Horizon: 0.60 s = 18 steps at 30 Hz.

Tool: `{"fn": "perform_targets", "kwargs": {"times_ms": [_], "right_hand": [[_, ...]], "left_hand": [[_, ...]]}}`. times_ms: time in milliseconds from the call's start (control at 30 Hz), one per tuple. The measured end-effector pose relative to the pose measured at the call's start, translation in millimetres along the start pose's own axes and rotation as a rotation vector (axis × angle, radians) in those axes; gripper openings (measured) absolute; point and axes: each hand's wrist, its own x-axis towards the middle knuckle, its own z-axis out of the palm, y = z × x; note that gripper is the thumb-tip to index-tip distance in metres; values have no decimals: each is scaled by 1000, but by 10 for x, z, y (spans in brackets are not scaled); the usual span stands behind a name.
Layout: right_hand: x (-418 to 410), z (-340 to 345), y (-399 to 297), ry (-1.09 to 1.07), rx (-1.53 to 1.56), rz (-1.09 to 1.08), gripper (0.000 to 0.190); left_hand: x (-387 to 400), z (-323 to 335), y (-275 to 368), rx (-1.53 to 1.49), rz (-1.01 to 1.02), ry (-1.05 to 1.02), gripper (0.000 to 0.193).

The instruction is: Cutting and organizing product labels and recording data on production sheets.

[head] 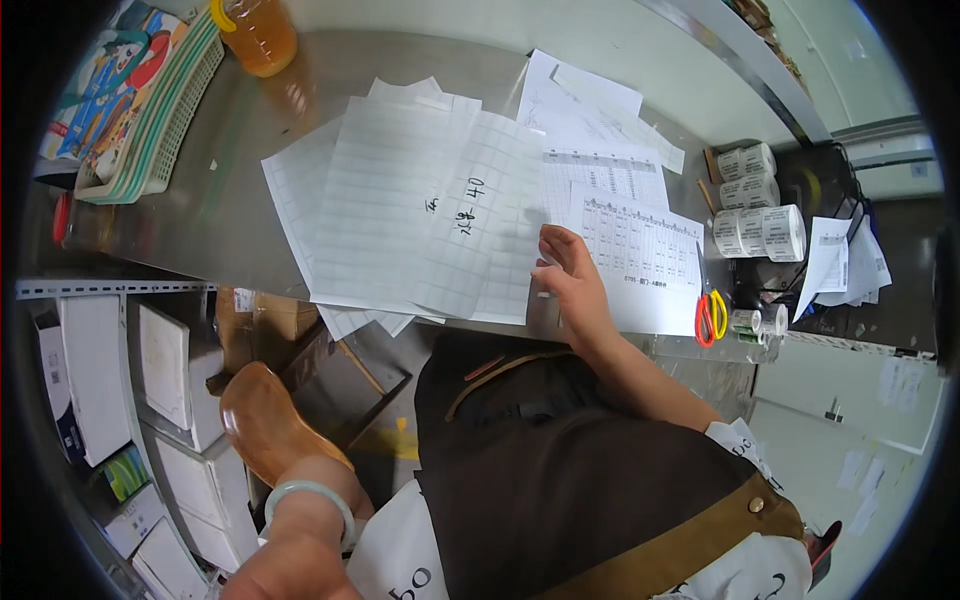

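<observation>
My right hand (pixel 574 281) is just beside the right edge of a stack of thin white gridded sheets (pixel 390 202). Its fingers are slightly bent and apart from the thumb, with nothing seen between them. The top sheet bears handwriting and has a folded-over part on its right. Printed tables (pixel 637 262) lie to the right of the hand, with red-and-yellow-handled scissors (pixel 709 315) at their edge. My left hand (pixel 289 566) is raised close to the camera at the lower left, a pale green bangle on its wrist; its fingers are cut off by the picture's edge.
Label rolls (pixel 757 232) stand at the metal table's right end. Stacked plastic baskets (pixel 154 135) and a jar of amber liquid (pixel 262 37) are at the far left. Below are a brown wooden seat (pixel 262 420) and a rack with white boxes (pixel 94 375).
</observation>
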Motion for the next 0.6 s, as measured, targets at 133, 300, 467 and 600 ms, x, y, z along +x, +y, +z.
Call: {"fn": "perform_targets", "kwargs": {"times_ms": [133,300,467,600], "right_hand": [[51,20,-78,1,107,66,63],[123,-88,-136,3,222,122,62],[171,-43,-185,-60,207,182,62],[235,-15,-75,-100,123,163,60]], "left_hand": [[-338,-39,-136,438,-139,166,32],[-1674,-565,-912,779,-1285,347,25],[-2426,-730,-942,890,-1354,169,39],[-2281,-600,-963,571,-1429,488,45]]}}
